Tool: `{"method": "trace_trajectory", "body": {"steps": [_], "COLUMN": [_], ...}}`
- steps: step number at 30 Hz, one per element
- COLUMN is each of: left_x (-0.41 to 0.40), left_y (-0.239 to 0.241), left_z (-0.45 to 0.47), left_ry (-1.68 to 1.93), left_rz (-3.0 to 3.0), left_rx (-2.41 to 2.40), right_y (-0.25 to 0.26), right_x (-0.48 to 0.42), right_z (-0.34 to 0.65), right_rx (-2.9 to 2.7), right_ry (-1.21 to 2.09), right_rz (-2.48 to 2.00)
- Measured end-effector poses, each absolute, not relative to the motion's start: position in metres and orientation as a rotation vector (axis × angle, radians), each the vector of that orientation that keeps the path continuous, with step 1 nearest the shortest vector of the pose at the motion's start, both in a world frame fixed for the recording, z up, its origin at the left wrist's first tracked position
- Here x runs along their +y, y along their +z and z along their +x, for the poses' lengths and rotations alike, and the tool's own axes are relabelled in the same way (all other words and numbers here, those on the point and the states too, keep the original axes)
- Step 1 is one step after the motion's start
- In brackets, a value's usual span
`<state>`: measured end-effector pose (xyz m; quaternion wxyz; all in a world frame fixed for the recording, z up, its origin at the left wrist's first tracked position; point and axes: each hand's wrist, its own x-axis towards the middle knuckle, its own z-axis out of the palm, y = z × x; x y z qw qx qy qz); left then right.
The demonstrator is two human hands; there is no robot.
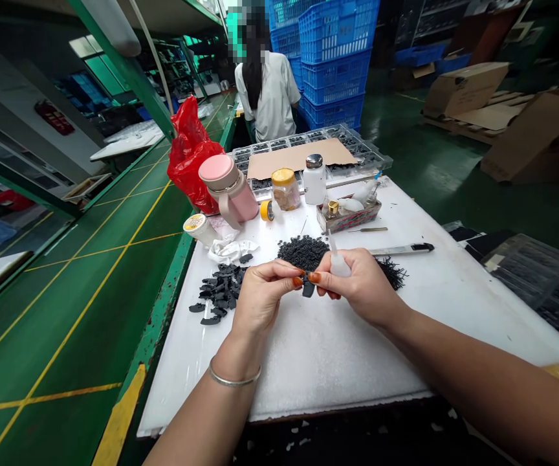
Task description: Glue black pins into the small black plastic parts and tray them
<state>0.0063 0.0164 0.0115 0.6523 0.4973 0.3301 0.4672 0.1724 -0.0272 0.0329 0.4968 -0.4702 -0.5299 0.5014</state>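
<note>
Both hands closed: left hand point(260, 299) pinches a black rubbery piece point(308, 288), right hand point(360, 281) seemingly a white plastic dropper bottle point(339, 265).

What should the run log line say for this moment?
Left hand: pinches small black piece | Right hand: holds white squeeze bottle | Nearby: black granule pile, loose black pieces

A yellow-lined green bench point(90, 259) runs along the left below a far window point(98, 74), blue crates point(335, 65) stand stacked far ahead, and cardboard boxes point(541, 133) sit on the glossy green floor point(420, 162) to the right.
</note>
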Motion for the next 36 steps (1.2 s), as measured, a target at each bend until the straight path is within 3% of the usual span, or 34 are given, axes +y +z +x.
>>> {"method": "trace_trajectory", "body": {"steps": [13,36], "left_x": [0.0174,0.0216], "left_y": [0.0135,0.0072], "left_z": [0.0053,-0.0007], "left_ry": [0.909,0.739], "left_rz": [0.81,0.907], "left_rx": [0.699,0.732], "right_y": [0.0299,0.0259], "right_x": [-0.0232,-0.0237], "right_z": [0.1732,0.1706], "right_rx": [-1.223,-1.332], "right_ry": [1.279,1.206], "right_rz": [-1.1,-1.151]}}
